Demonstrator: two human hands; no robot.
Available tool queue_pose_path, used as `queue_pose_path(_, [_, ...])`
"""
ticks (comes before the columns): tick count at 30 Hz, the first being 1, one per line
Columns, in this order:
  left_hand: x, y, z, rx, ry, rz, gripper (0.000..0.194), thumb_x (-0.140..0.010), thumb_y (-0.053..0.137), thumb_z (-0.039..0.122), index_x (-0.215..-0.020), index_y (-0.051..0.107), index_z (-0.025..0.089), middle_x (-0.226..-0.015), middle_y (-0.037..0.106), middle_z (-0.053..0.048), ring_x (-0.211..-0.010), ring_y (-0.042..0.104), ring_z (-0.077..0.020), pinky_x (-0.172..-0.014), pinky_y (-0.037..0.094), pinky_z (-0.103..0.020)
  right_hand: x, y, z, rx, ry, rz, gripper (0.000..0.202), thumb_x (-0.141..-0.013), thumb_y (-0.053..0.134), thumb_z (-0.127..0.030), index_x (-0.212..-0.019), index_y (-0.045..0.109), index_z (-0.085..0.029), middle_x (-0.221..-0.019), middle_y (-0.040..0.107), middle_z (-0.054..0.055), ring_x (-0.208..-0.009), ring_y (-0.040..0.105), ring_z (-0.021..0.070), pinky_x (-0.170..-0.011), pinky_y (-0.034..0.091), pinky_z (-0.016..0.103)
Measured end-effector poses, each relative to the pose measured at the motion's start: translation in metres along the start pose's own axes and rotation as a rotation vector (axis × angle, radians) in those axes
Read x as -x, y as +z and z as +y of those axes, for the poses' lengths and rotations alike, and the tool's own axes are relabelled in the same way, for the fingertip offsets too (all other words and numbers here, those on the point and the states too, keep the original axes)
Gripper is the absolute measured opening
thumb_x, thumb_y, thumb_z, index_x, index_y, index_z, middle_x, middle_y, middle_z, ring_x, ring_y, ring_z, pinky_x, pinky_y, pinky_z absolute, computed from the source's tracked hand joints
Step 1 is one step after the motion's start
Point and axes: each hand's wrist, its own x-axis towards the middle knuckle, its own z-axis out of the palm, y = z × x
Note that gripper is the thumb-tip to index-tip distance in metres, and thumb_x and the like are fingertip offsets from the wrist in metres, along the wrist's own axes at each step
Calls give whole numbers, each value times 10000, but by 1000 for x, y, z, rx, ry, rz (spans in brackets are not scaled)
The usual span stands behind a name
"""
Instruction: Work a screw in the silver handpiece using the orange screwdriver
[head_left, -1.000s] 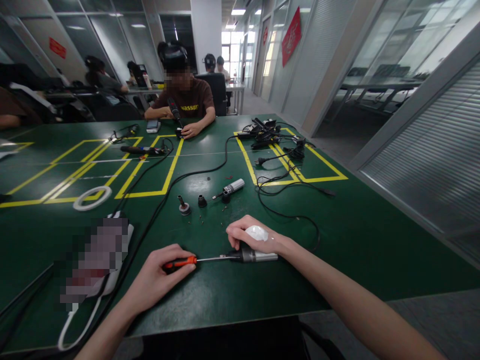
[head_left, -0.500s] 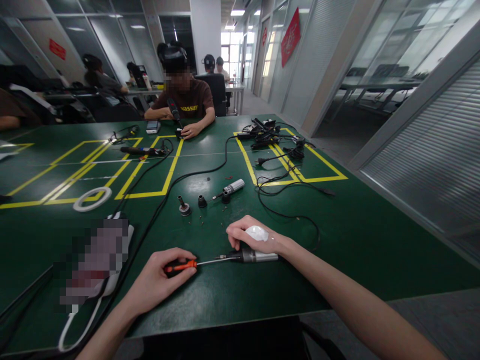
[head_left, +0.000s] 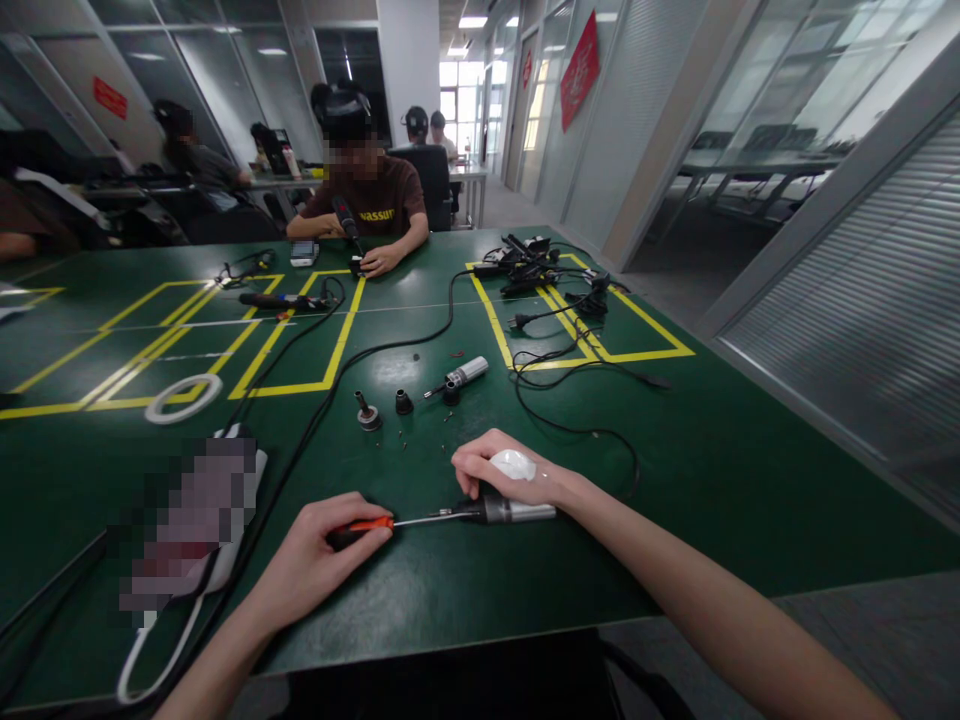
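Note:
My left hand (head_left: pixel 330 545) is closed around the orange-and-black handle of a screwdriver (head_left: pixel 367 524). The screwdriver's metal shaft points right, its tip meeting the black front end of a silver-and-black cylindrical tool (head_left: pixel 521 511) lying level at the table. Curled over that tool is my right hand (head_left: pixel 499 468), fingertips down at its black front part; the exact grip is partly hidden. A white patch sits on the back of this hand. Beyond the hands stand a metal nozzle piece (head_left: pixel 367 412) and black collars (head_left: pixel 404 402), with several tiny screws (head_left: pixel 401 435) scattered nearer me.
Another silver tool body (head_left: pixel 469 372) lies behind the collars. A tangle of black cables and tools (head_left: pixel 525 265) fills the back right. On the left are a roll of white tape (head_left: pixel 184 398) and a blurred-out object (head_left: pixel 191 520). A person (head_left: pixel 367 200) works across the green table (head_left: pixel 420 600).
The view has shifted very slightly. Left-hand fingers have turned a little on the screwdriver handle, which shows a different side; the right hand stays in place.

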Motion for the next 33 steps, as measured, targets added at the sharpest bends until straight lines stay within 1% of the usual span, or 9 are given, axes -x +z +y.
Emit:
queue_pose_path(3, [0, -1, 1, -2, -10, 8, 264, -937, 657, 399, -929, 835, 204, -811, 797, -51, -709, 736, -183, -640, 544, -227, 0, 0, 1, 3, -6, 3, 612, -1011, 481, -655, -672, 613, -163, -641, 616, 27, -624, 592, 152, -668, 459, 269])
queue_pose_path(7, [3, -1, 0, -14, -24, 21, 232, -887, 699, 375, -990, 812, 201, -887, 813, -56, -787, 762, -207, -725, 580, -259, 0, 0, 1, 6, -10, 4, 606, -1020, 486, -636, -672, 619, -159, -643, 624, 30, -630, 601, 157, -674, 466, 272])
queue_pose_path(9, [4, 0, -2, -22, -36, 38, 222, -849, 724, 353, -988, 795, 195, -873, 802, -47, -783, 757, -207, -732, 580, -265, 0, 0, 0, 4, -11, 5, 602, -1023, 489, -629, -671, 621, -159, -642, 626, 31, -630, 602, 158, -677, 468, 275])
queue_pose_path(11, [5, 2, -3, -14, -44, 50, 190, -833, 724, 337, -941, 770, 188, -826, 779, -32, -751, 741, -196, -717, 570, -262, 0, 0, -1, 6, -12, 5, 602, -1023, 491, -628, -670, 623, -159, -640, 627, 31, -630, 601, 158, -678, 469, 276])
queue_pose_path(15, [4, 2, -2, 11, -50, 18, 161, -857, 690, 338, -841, 734, 183, -784, 759, -26, -717, 719, -185, -694, 556, -258, 0, -1, -1, 14, -20, 7, 603, -1029, 488, -625, -669, 624, -160, -641, 633, 31, -626, 602, 158, -682, 471, 277])
queue_pose_path(23, [3, 0, 0, 27, -61, -7, 189, -884, 685, 350, -846, 768, 184, -816, 789, -46, -753, 743, -202, -712, 567, -266, 0, 0, -1, 20, -32, 11, 607, -1026, 479, -632, -667, 617, -162, -638, 626, 31, -627, 598, 159, -673, 463, 274])
queue_pose_path(28, [2, -2, 2, 35, -25, 4, 209, -898, 689, 365, -837, 780, 187, -800, 785, -49, -733, 734, -195, -702, 565, -261, 0, 0, -1, 15, -18, 13, 613, -1019, 483, -646, -672, 621, -160, -644, 629, 31, -629, 602, 155, -671, 464, 271])
queue_pose_path(33, [1, -3, 3, 27, 0, 8, 211, -910, 683, 360, -834, 793, 197, -796, 786, -46, -735, 733, -192, -707, 562, -261, 1, -1, 0, -77, -17, 29, 650, -1002, 493, -701, -683, 636, -152, -652, 635, 38, -634, 614, 160, -678, 495, 281])
